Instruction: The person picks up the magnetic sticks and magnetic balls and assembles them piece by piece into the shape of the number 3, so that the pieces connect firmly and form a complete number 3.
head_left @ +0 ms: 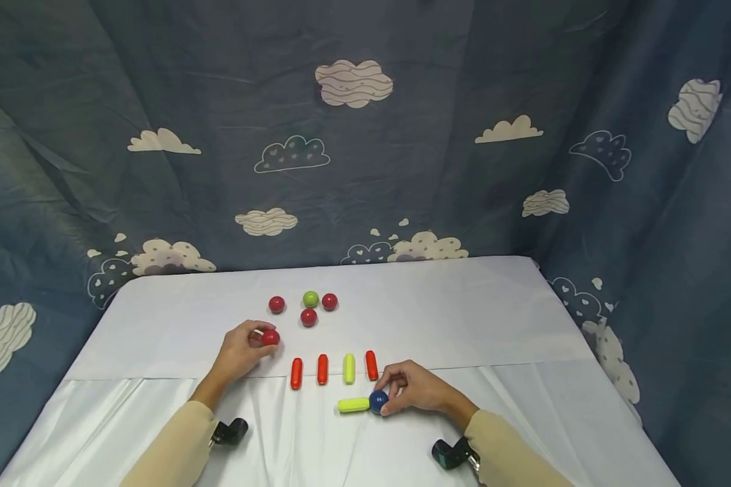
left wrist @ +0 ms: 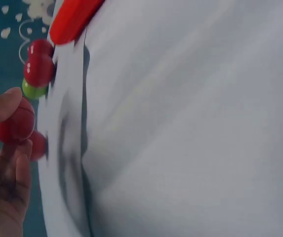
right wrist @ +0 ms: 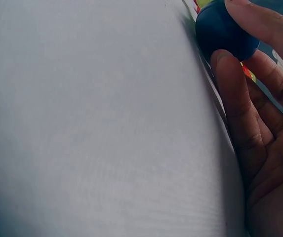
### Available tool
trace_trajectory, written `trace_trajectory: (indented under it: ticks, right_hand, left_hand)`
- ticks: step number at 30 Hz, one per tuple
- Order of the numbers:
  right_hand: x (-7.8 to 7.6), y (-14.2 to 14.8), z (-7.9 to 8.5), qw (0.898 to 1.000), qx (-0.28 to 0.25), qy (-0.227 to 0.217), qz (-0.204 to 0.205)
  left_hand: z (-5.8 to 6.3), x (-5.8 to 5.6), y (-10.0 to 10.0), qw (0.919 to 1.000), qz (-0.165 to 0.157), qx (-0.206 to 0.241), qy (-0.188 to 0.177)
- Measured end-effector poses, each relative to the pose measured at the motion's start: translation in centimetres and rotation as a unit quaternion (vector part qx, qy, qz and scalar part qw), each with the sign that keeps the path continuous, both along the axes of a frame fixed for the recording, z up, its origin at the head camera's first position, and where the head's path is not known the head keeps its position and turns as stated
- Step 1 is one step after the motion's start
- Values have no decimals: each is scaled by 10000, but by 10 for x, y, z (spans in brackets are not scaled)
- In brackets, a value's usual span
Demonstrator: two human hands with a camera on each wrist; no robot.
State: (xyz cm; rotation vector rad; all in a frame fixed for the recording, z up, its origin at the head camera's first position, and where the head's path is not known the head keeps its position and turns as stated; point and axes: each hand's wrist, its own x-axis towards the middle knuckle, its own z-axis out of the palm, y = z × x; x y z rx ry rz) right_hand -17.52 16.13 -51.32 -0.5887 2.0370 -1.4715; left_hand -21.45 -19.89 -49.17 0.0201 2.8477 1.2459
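Blue ball [right wrist: 221, 33] sits partly hidden behind the right fingers [right wrist: 237, 96].

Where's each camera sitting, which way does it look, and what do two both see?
Head: on the head, facing forward and down at the white cloth and curtain; both sleeves, the left grip and right grip show.
Left wrist: on that wrist, facing the held red ball, curtain beyond; only the left grip shows.
Right wrist: on that wrist, facing the held blue ball, white cloth beside it; only the right grip shows.
Shared: head and left wrist both see the held red ball.
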Motion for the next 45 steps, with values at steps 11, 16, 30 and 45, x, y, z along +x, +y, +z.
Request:
trace_trajectory:
  ticks: [11,16,30,45]
  right_hand:
    - [-1,2,1,9999,100,62,-69]
    - [1,0,1,9999,82,32,-61]
    - [1,0,0,9999,79,102,-85]
    - [1,0,-2,9997,133,87,-185]
  left_hand:
    - [18,26,37,9958,-878,-231,90]
    - [19,36,49,9921,-1196,-220,292]
    - [15,56,59,9686,-2447,-374,233]
    - [4,63,68,9634,-2668,-252,-29]
